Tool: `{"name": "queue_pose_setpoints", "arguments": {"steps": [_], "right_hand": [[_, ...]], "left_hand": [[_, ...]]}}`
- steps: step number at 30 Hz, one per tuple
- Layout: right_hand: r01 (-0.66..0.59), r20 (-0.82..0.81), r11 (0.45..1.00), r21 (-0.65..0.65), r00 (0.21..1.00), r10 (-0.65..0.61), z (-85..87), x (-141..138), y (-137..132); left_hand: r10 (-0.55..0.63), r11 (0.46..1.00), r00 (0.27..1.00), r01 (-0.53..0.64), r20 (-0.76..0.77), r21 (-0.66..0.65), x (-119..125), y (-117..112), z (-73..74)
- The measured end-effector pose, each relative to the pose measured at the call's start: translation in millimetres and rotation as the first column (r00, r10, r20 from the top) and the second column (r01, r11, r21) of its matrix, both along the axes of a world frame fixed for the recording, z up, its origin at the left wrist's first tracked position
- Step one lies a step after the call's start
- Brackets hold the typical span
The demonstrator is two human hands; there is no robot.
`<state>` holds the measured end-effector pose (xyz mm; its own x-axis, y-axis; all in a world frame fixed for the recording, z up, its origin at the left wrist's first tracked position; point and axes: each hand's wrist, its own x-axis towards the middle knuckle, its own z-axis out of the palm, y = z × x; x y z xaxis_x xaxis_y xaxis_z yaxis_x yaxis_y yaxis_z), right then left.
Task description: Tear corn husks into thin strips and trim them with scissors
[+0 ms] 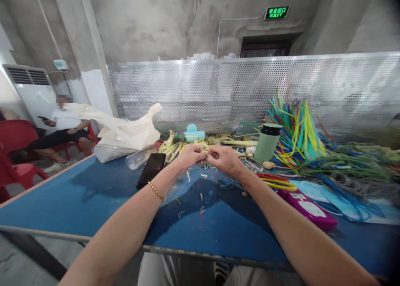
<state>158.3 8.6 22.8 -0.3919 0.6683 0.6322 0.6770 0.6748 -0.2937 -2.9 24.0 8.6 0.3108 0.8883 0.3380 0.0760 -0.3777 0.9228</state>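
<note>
Both of my hands meet over the middle of the blue table (103, 202), fingertips nearly touching. My left hand (191, 157) is closed in a pinch, with a gold bead bracelet (156, 191) on its wrist. Curled in the same way, my right hand (226, 159) pinches close beside it. Whatever small piece lies between the fingers is too small to make out. Pale yellow-green husk-like strips (171, 147) lie behind and left of the hands. Small cut scraps (201, 197) are scattered on the table below them.
Left of my hands are a black phone (151, 170), a clear plastic bottle (137, 157) and a white plastic bag (128, 136). To the right stand a green tumbler (268, 143), coloured strips (301, 131), cords (346, 163) and a magenta box (308, 209). A person (67, 123) sits far left.
</note>
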Motion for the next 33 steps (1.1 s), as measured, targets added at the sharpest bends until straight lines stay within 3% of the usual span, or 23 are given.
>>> {"name": "queue_pose_setpoints", "arguments": {"steps": [4,8,15,17,20,24,33], "right_hand": [[-0.091,-0.123,0.986,-0.143,0.990,0.073,-2.9,5,4],[-0.230,-0.342,0.900,-0.371,0.935,0.098,-1.8,8,6],[-0.411,-0.540,0.812,-0.414,0.829,0.145,3.3,6,-1],[-0.397,-0.523,0.824,-0.405,0.839,0.147,3.4,5,-1],[-0.257,-0.390,0.900,-0.351,0.914,0.109,2.5,6,2],[-0.101,-0.182,0.981,-0.167,0.981,0.070,0.0,8,8],[-0.007,0.007,1.000,0.002,1.000,0.007,1.3,1,0]], "left_hand": [[-0.022,0.999,1.000,0.022,-0.005,0.034,-1,-1,1.2],[-0.120,0.993,0.991,0.121,0.066,-0.009,-2,-3,3.9],[-0.314,0.929,0.916,0.351,0.250,-0.120,-6,-2,7.1],[-0.322,0.921,0.908,0.366,0.268,-0.135,-7,-1,6.4],[-0.274,0.938,0.925,0.318,0.263,-0.140,-6,1,3.7],[-0.210,0.964,0.956,0.237,0.203,-0.121,-3,1,0.5],[-0.122,0.992,0.991,0.123,0.058,-0.008,-1,3,-3.5]]}}
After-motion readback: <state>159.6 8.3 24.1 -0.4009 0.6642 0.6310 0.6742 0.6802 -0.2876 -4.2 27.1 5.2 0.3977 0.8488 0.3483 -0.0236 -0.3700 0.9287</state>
